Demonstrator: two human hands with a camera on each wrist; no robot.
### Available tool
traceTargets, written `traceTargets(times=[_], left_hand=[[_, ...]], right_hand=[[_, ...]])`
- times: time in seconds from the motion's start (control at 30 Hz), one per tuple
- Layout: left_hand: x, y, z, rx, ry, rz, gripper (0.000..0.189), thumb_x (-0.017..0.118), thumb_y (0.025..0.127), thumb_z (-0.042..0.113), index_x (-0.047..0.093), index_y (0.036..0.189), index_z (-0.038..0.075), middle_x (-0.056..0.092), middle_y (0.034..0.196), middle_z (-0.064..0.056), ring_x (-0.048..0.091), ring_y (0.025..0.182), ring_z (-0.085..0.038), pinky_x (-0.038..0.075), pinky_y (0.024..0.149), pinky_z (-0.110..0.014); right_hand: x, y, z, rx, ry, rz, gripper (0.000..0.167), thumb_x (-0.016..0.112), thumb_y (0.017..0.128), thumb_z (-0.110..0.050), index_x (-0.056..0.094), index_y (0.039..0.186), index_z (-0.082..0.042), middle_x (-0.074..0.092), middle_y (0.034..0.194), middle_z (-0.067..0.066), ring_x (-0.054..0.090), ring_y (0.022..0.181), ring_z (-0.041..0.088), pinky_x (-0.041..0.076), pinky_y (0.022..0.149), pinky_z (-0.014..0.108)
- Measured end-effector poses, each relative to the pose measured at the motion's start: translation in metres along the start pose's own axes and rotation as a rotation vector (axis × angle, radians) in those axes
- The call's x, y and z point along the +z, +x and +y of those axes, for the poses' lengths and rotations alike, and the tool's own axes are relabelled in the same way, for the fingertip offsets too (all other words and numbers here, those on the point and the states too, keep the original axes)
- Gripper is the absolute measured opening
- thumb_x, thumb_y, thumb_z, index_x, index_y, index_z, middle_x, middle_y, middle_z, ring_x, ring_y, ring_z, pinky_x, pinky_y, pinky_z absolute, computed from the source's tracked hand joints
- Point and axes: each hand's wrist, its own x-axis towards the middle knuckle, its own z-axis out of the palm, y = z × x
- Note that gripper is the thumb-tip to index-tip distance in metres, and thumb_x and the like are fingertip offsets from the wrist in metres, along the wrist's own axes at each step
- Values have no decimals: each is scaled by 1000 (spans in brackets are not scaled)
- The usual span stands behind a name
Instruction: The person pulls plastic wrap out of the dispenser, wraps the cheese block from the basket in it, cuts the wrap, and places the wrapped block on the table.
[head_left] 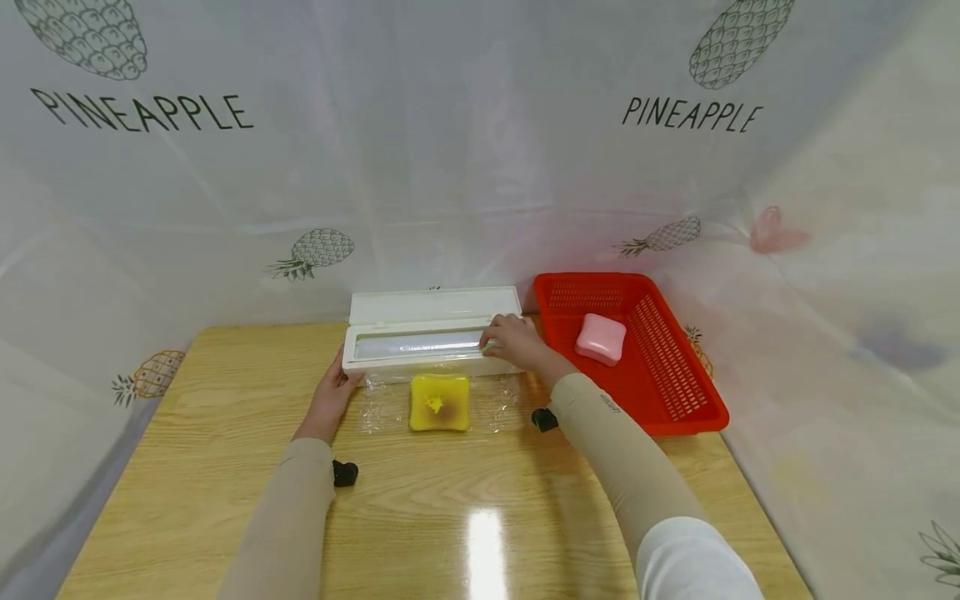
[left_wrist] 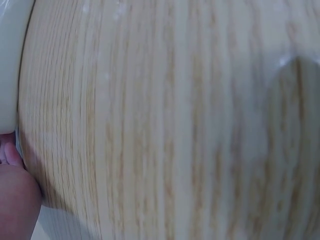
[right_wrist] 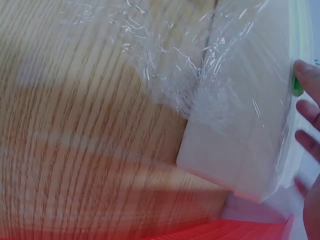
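Observation:
A white box-shaped cling film dispenser (head_left: 435, 367) stands on the table with its lid (head_left: 435, 306) raised at the back. My left hand (head_left: 336, 396) grips its left end; only part of that hand (left_wrist: 17, 195) shows in the left wrist view. At the dispenser's right side, my right hand (head_left: 517, 342) has its fingertips on a small green slide cutter (right_wrist: 297, 86) along the top edge. Clear cling film (right_wrist: 192, 65) hangs from the dispenser's front onto the table. On the film lies a yellow, rounded square object (head_left: 450, 392) with a brown patch.
To the right, a red plastic basket (head_left: 637, 392) holds a pink, rounded square object (head_left: 601, 339). A pale curtain (head_left: 450, 183) printed with pineapples hangs behind and beside the wooden table (head_left: 420, 517). Black wrist cameras sit near both forearms.

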Motion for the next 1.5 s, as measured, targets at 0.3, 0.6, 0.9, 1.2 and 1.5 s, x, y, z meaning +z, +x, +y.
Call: traceTargets(times=[0.3, 0.6, 0.9, 1.2, 1.5], left_hand=[[4, -9, 16, -26, 5, -7, 74, 55, 101, 16, 8, 157, 22, 14, 160, -10, 11, 146, -28, 15, 117, -44], [-1, -3, 0, -7, 2, -7, 74, 56, 100, 23, 9, 157, 28, 12, 161, -5, 10, 146, -26, 16, 117, -44], [-3, 3, -13, 13, 20, -6, 72, 54, 100, 28, 8, 156, 34, 11, 162, -1, 10, 147, -23, 17, 117, -42], [-3, -1, -3, 33, 17, -12, 72, 54, 101, 24, 8, 156, 30, 14, 161, -5, 13, 146, -25, 17, 117, -43], [-4, -5, -4, 35, 17, -29, 74, 55, 100, 27, 8, 156, 33, 10, 162, -5, 11, 146, -26, 17, 117, -43]], right_hand=[[13, -5, 0, 115, 260, 112, 10, 73, 90, -27, 74, 98, -20, 41, 135, 10, 32, 128, 33, 35, 99, 55], [27, -9, -2, 222, 386, 207, 34, 78, 85, -34, 70, 112, -16, 28, 153, 12, 21, 140, 35, 24, 107, 63], [38, -8, 0, 218, 477, 308, 15, 77, 86, -27, 69, 96, -21, 34, 149, 3, 27, 138, 29, 20, 105, 67], [32, -16, 10, 234, 639, 328, 19, 66, 91, -4, 65, 110, -5, 26, 153, 10, 34, 134, 32, 46, 95, 45], [27, -27, 19, 382, 643, 199, 54, 65, 95, -27, 48, 143, -9, 29, 155, 16, 30, 138, 35, 31, 110, 52]])
